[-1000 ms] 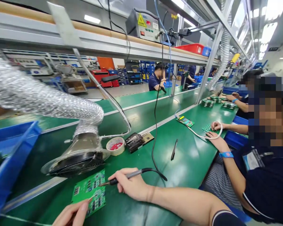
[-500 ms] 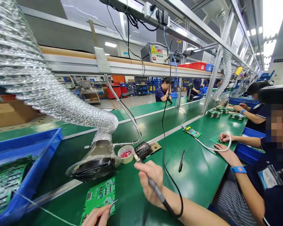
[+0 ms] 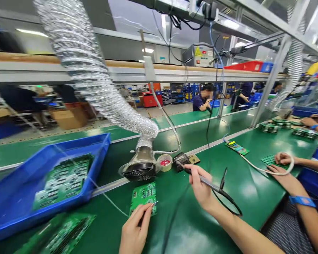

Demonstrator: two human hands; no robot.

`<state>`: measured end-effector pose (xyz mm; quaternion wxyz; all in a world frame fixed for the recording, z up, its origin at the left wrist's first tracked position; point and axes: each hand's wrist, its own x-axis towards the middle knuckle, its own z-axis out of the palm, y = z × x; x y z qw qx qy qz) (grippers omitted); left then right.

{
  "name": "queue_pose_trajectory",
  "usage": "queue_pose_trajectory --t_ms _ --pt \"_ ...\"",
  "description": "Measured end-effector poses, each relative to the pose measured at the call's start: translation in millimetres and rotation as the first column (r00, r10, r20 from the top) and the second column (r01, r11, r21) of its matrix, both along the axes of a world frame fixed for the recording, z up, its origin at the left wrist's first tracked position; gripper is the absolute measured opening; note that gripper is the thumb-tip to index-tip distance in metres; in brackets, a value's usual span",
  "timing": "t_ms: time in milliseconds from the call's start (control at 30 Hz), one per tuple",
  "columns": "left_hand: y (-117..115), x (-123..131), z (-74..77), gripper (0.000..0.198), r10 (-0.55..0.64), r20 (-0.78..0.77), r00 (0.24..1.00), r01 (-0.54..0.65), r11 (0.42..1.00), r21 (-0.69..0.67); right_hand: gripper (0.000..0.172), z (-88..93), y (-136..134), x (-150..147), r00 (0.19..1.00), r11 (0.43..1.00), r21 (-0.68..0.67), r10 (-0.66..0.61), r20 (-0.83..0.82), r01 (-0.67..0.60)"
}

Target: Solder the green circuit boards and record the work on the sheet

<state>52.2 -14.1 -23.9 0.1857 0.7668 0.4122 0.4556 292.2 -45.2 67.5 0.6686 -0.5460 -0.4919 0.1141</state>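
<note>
My right hand (image 3: 201,187) is closed around a soldering iron (image 3: 201,178); its tip reaches the black tip-cleaning stand (image 3: 182,161) beside a small white tub with red inside (image 3: 164,162). My left hand (image 3: 135,231) pinches a thin solder wire (image 3: 113,206) whose end sticks up over a green circuit board (image 3: 143,196) lying flat on the green bench. The wire trails off to the left toward the blue tray.
A silver fume hose ends in a funnel (image 3: 140,167) just behind the board. A blue tray (image 3: 21,197) with green boards sits left; more boards (image 3: 60,234) lie at the front left. A co-worker's hands (image 3: 281,165) hold a white cable at right. A black pen (image 3: 223,174) lies nearby.
My right hand moved the iron off the board and up to the cleaning stand. The view swung left, bringing the blue tray in. My left hand stayed at the board with the wire.
</note>
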Motion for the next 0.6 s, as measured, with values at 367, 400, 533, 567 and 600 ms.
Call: queue_pose_trajectory --t_ms 367,400,533,567,600 --pt "-5.9 -1.0 5.9 0.035 -0.057 -0.024 0.998 0.057 0.998 -0.026 0.029 -40.7 48.6 -9.5 0.874 0.986 -0.081 0.166 0.457 -0.144" --pt "-4.8 -2.2 3.8 0.035 -0.054 -0.033 0.998 0.053 0.998 -0.02 0.029 -47.2 52.7 -11.2 0.84 0.984 -0.117 0.176 0.514 -0.134" --pt "-0.4 -6.0 -4.7 0.035 -0.034 -0.082 0.996 0.034 0.999 0.001 0.028 -70.8 46.1 -17.1 0.778 0.984 -0.17 0.141 0.612 -0.045" --pt "0.2 -6.5 -6.7 0.035 -0.035 -0.094 0.995 0.035 0.999 0.003 0.028 -74.5 38.5 -19.5 0.782 0.988 -0.149 0.117 0.612 -0.031" --pt "0.7 -6.9 -8.6 0.035 -0.037 -0.103 0.994 0.038 0.999 0.007 0.028 -77.2 29.4 -22.4 0.784 0.992 -0.126 0.098 0.613 -0.026"
